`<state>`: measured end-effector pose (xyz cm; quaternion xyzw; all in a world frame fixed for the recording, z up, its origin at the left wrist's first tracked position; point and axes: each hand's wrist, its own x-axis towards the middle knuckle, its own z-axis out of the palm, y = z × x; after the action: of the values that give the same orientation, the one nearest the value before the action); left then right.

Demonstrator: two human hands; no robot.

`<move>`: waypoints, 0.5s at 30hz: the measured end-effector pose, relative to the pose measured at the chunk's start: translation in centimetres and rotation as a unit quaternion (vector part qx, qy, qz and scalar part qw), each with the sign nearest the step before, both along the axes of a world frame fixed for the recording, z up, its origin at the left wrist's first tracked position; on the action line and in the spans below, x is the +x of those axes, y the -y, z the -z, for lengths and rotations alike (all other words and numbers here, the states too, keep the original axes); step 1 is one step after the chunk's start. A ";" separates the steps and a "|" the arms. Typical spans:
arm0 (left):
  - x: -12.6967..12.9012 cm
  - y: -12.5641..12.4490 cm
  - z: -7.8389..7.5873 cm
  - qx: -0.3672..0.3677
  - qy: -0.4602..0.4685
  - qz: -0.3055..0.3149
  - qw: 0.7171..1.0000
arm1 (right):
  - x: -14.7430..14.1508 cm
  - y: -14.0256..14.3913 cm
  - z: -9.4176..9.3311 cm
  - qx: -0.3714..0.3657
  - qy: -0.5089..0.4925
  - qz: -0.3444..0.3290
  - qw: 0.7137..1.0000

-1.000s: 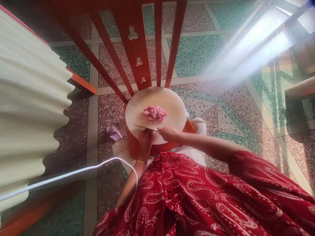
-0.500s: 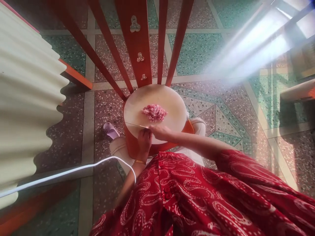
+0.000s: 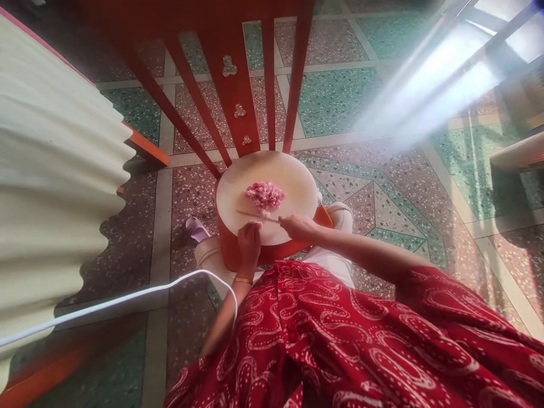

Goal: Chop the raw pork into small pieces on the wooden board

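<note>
Right hand [image 3: 300,227] grips knife [image 3: 259,217]; left hand [image 3: 249,242] steadies board [image 3: 293,175].

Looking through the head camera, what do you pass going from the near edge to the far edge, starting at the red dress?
Red dress → left hand → knife → chopped meat → far rim of the round board → red chair slats.

There is one view only, from a camera on the person's head. It looks steeply down past the red patterned dress [image 3: 361,340] to a round chopping board [image 3: 293,175] on a chair [image 3: 233,85], with the tiled floor [image 3: 340,90] beyond. The board sits mid-frame at arm's reach; wide-lens edges bend.
</note>
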<state>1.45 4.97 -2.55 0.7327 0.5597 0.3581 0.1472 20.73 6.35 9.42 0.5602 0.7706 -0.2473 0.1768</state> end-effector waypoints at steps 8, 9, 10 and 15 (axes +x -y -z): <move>0.1 -0.6 1.5 0.021 -0.018 -0.015 1.000 | -1.2 0.4 0.0 -0.025 0.012 -0.023 0.999; 0.1 -0.6 1.7 0.023 -0.015 -0.017 0.999 | -1.9 -0.3 0.2 -0.029 0.008 -0.027 0.999; 0.0 -0.7 1.9 0.024 -0.014 -0.019 0.999 | -2.7 -1.1 0.4 -0.030 0.000 -0.033 0.999; -0.2 -0.7 2.2 0.012 -0.020 -0.010 1.000 | -5.3 -3.3 1.4 -0.007 -0.043 -0.067 0.997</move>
<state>1.24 5.63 -4.70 0.7358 0.5654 0.3514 0.1239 15.39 9.61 8.02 0.4946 0.8117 -0.2640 0.1640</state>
